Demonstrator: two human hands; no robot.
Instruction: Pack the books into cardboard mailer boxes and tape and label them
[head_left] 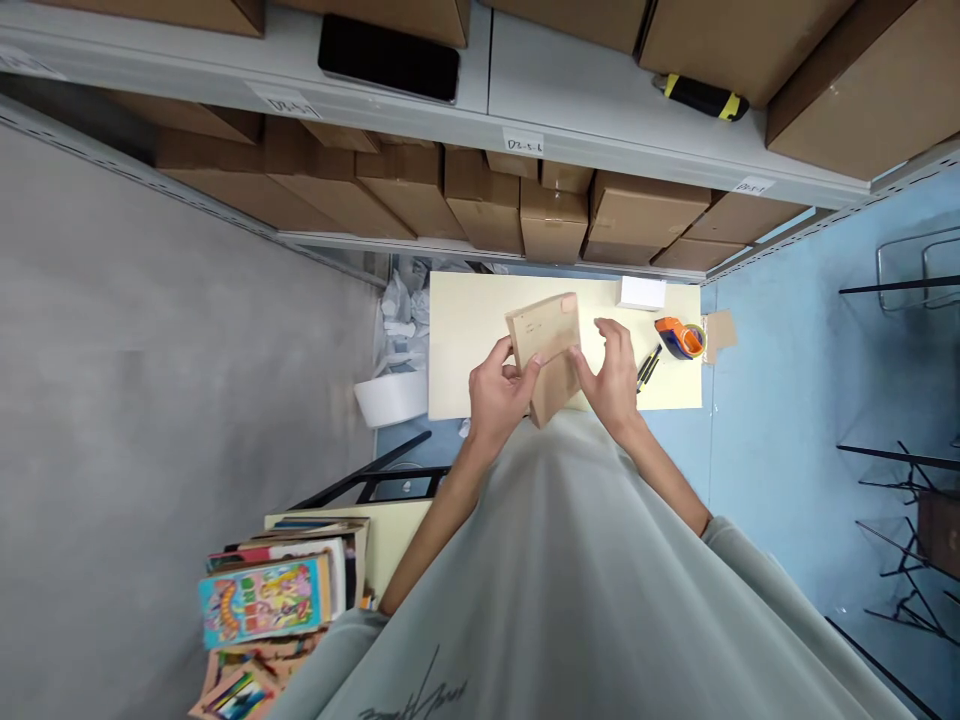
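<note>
A tan, folded, book-like thing is held up in front of me over the pale work table. Small print and an orange-pink square mark its upper panel, and a browner panel hangs below. I cannot tell whether it is a book or a flat carton. My left hand is closed on its left side, thumb on the front and fingers behind. At its right edge, my right hand is open with fingers apart, the thumb at or touching the edge.
Shelves with cardboard boxes cross above the table. A tape dispenser, cutters and a white box lie at the table's right. A black phone and a yellow-black cutter rest overhead. Books are stacked lower left.
</note>
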